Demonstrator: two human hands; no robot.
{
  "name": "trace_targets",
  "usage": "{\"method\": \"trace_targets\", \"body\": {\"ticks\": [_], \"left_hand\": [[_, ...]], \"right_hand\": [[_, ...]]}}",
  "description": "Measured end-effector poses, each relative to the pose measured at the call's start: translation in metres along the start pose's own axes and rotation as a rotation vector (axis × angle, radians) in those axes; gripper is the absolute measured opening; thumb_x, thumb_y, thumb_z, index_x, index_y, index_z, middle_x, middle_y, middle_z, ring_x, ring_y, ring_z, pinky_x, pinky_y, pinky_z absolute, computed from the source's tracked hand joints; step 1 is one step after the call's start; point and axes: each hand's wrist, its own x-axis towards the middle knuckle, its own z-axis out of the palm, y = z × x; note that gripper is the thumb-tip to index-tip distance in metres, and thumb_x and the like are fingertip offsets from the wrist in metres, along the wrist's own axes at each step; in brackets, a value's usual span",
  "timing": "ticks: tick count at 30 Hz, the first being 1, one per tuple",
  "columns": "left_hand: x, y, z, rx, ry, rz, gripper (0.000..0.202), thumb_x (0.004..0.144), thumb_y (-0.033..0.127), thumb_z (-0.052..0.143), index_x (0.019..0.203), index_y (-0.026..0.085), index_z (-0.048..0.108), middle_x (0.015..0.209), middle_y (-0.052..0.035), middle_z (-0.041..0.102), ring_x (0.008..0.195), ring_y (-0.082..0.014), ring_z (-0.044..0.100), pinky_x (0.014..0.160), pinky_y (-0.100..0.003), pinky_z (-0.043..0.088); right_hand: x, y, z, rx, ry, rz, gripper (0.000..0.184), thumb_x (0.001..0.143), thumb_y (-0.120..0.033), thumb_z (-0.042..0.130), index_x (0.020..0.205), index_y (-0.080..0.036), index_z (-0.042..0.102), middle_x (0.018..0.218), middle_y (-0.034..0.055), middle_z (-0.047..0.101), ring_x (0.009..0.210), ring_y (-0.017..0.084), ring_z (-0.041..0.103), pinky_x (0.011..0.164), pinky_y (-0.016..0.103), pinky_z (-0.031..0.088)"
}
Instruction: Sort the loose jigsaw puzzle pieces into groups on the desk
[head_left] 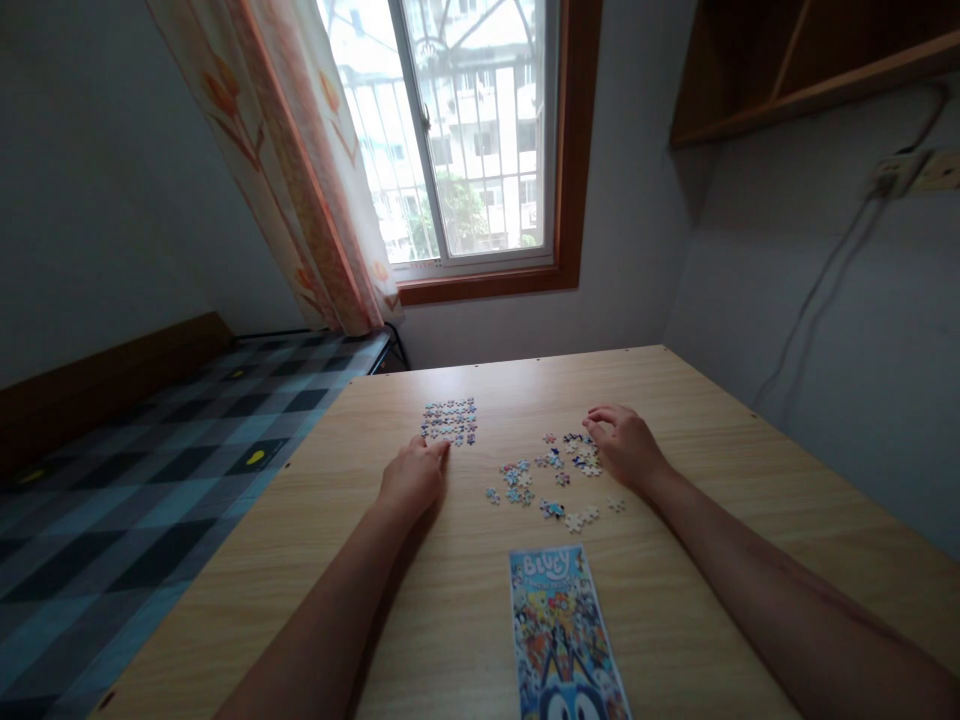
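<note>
My left hand (412,476) rests at the near edge of a neat block of jigsaw puzzle pieces (450,408), laid out in rows. Its fingers are drawn together, with the fingertips at a piece in the nearest row; the piece itself is mostly hidden. Further right, my right hand (624,446) lies beside a scatter of loose jigsaw pieces (516,474). Its fingers are bent and slightly apart, and nothing shows between them. Some of the loose pieces are coloured, while others show a pale side, such as the pale pieces (576,522) nearer me.
A Bluey picture sheet (566,640) lies at the front of the wooden table (450,600). A bed with a checked cover (187,480) stands left. Behind are a curtain (300,160) and a window (480,150); a shelf (810,90) hangs at upper right.
</note>
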Motion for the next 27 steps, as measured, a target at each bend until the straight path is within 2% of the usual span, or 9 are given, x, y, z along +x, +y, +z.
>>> {"method": "trace_targets", "body": {"ticks": [6, 12, 15, 18, 22, 27], "left_hand": [[-0.001, 0.0, 0.0, -0.015, 0.036, 0.008, 0.042, 0.097, 0.034, 0.032, 0.126, 0.034, 0.063, 0.105, -0.0092, 0.061, 0.083, -0.0199, 0.061, 0.072, -0.03, 0.045], [-0.003, 0.005, -0.004, -0.052, 0.051, 0.001, 0.041, 0.097, 0.036, 0.033, 0.125, 0.03, 0.063, 0.109, -0.0087, 0.064, 0.088, -0.0192, 0.062, 0.075, -0.029, 0.045], [-0.007, 0.011, -0.013, -0.057, 0.043, -0.005, 0.037, 0.096, 0.036, 0.036, 0.11, 0.022, 0.067, 0.107, -0.0095, 0.068, 0.09, -0.0195, 0.063, 0.077, -0.028, 0.045], [-0.012, 0.016, -0.023, -0.029, 0.023, 0.0, 0.042, 0.096, 0.043, 0.034, 0.095, 0.019, 0.069, 0.096, -0.0105, 0.07, 0.087, -0.021, 0.064, 0.074, -0.029, 0.044], [-0.013, 0.017, -0.026, 0.004, -0.038, 0.025, 0.049, 0.094, 0.049, 0.033, 0.087, 0.02, 0.072, 0.093, -0.0114, 0.072, 0.086, -0.0229, 0.065, 0.072, -0.03, 0.045], [-0.013, 0.016, -0.024, 0.043, -0.22, 0.037, 0.049, 0.091, 0.046, 0.035, 0.088, 0.017, 0.074, 0.097, -0.0152, 0.073, 0.089, -0.026, 0.067, 0.073, -0.033, 0.047]], "right_hand": [[-0.003, -0.013, -0.003, -0.02, -0.082, -0.119, 0.022, 0.087, -0.029, 0.055, 0.084, -0.019, 0.074, 0.105, 0.0082, 0.069, 0.107, 0.022, 0.057, 0.1, 0.039, 0.041], [-0.006, -0.026, -0.007, -0.018, -0.171, -0.28, 0.02, 0.087, -0.024, 0.056, 0.09, -0.02, 0.075, 0.108, 0.0086, 0.068, 0.113, 0.022, 0.055, 0.105, 0.041, 0.038], [-0.005, -0.032, -0.006, -0.028, -0.187, -0.337, 0.018, 0.086, -0.022, 0.058, 0.091, -0.021, 0.075, 0.104, 0.0072, 0.069, 0.108, 0.021, 0.057, 0.102, 0.04, 0.041], [-0.005, -0.037, -0.007, -0.04, -0.249, -0.37, 0.016, 0.085, -0.022, 0.06, 0.089, -0.022, 0.075, 0.096, 0.0056, 0.07, 0.097, 0.019, 0.06, 0.094, 0.036, 0.044], [-0.009, -0.046, -0.011, -0.016, -0.393, -0.355, 0.019, 0.085, -0.019, 0.057, 0.092, -0.022, 0.075, 0.095, 0.0043, 0.071, 0.088, 0.015, 0.062, 0.084, 0.027, 0.046], [-0.013, -0.056, -0.015, -0.098, -0.572, -0.331, 0.023, 0.085, -0.02, 0.055, 0.096, -0.023, 0.075, 0.096, 0.003, 0.071, 0.086, 0.014, 0.064, 0.079, 0.023, 0.045]]}}
